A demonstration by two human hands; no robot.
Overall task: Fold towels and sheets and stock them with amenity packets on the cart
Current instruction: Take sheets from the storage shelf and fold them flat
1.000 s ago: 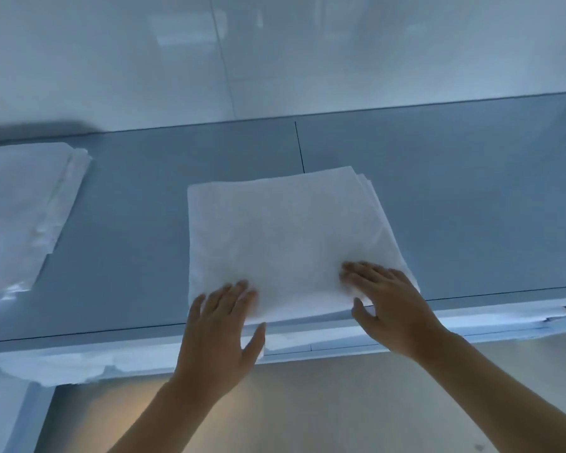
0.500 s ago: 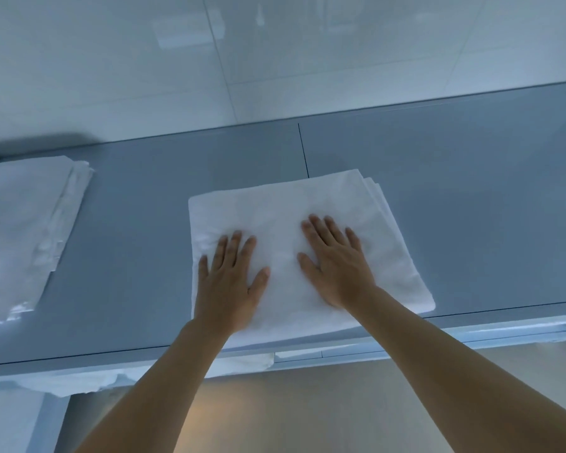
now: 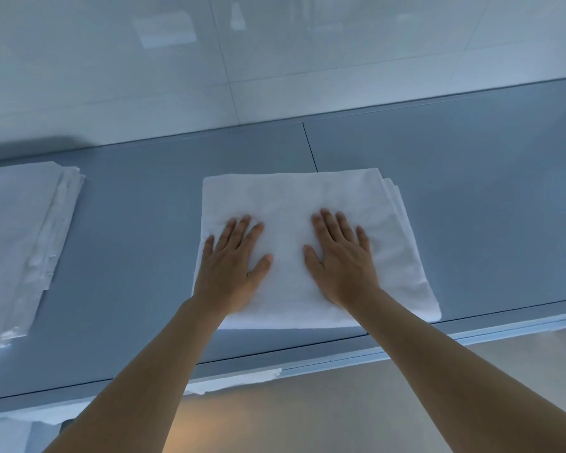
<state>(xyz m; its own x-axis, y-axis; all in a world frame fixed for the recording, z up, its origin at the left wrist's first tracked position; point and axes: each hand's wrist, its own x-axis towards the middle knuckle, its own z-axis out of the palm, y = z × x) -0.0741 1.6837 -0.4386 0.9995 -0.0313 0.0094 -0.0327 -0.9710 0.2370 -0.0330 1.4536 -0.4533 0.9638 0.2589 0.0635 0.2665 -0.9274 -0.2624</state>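
Fingers (image 3: 239, 228) of the left hand (image 3: 231, 269) lie straight and slightly spread, flat on the folded white cloth (image 3: 307, 204). Fingers (image 3: 334, 225) of the right hand (image 3: 342, 266) lie the same way, straight and apart, palm down. Neither hand grips or pinches anything; both press on the top layer.

Location: the folded white cloth rests on the grey-blue worktop (image 3: 471, 197), near its front edge, roughly centred in view. Stepped layer edges show along its right side, which indicates several thicknesses. Whether it is a towel or a sheet cannot be told. A second folded stack (image 3: 23, 240) lies on the same worktop, well apart to the left and partly cut off by the frame. No cart and no amenity packets are visible.

Step in hand, as judged: flattening the completed fold before transfer.

Handling properties, as judged:
- Soft and limp. It will sag and open if lifted by one edge or corner.
- Light. Two hands carry it without strain.
- Low friction between layers. The stepped right edges are likely to shift further if dragged.

Recommended hold: slide flat fingers under the left and right sides, thumbs on top, and lift level. Support the closed fold side. Avoid gripping the loose layered edges alone.
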